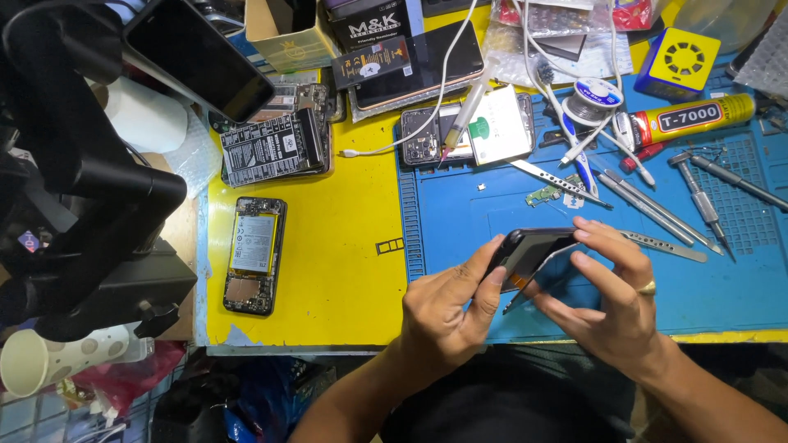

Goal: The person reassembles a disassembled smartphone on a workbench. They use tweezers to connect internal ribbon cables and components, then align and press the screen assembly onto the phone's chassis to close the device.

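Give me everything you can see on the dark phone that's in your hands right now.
The dark, slim, glossy-edged phone is held above the blue work mat, tilted with one long edge towards the camera. Its thin back panel is parted from the body at the lower side, leaving a wedge-shaped gap. The left hand grips its left end with thumb and fingers; the right hand, wearing a ring, holds the right end from above and below. Its screen is not visible.
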